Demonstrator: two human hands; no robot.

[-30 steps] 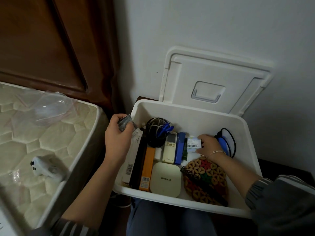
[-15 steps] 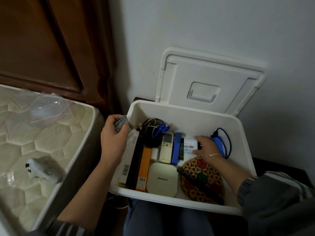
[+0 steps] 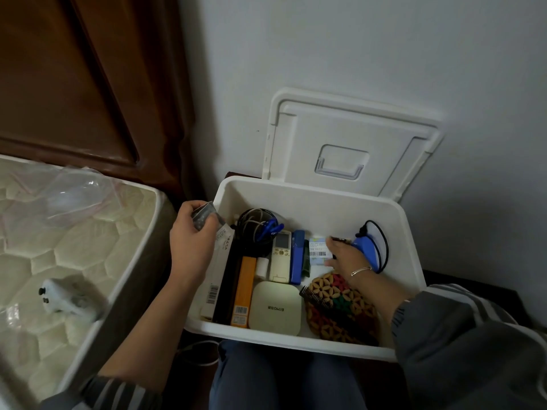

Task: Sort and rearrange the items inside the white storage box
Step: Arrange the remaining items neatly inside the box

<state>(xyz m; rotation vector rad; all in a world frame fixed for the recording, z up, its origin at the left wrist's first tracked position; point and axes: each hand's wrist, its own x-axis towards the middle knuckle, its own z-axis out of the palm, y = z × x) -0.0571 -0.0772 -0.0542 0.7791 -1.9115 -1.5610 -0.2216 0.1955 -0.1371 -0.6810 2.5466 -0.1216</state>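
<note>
The white storage box (image 3: 313,196) rests on my lap with its lid (image 3: 349,143) leaning against the wall behind it. My left hand (image 3: 192,241) hovers at the box's left rim, shut on a small grey packet (image 3: 204,216). My right hand (image 3: 344,258) is inside the box, fingers on a small white labelled box (image 3: 318,250) beside a blue corded device (image 3: 370,247). Inside lie a coil of cables (image 3: 256,227), a remote control (image 3: 280,255), a blue stapler (image 3: 297,257), an orange box (image 3: 244,291), a square cream case (image 3: 275,309), a comb (image 3: 316,298) and a patterned pouch (image 3: 340,312).
A quilted mattress (image 3: 68,250) lies to the left, carrying a white gadget (image 3: 69,298) and a clear plastic bag (image 3: 77,193). A dark wooden headboard (image 3: 88,84) stands behind it. The white wall (image 3: 384,54) is right behind the box.
Both hands have stayed where they were. The right hand's fingers have shifted slightly on the small labelled box; the view has drifted a little.
</note>
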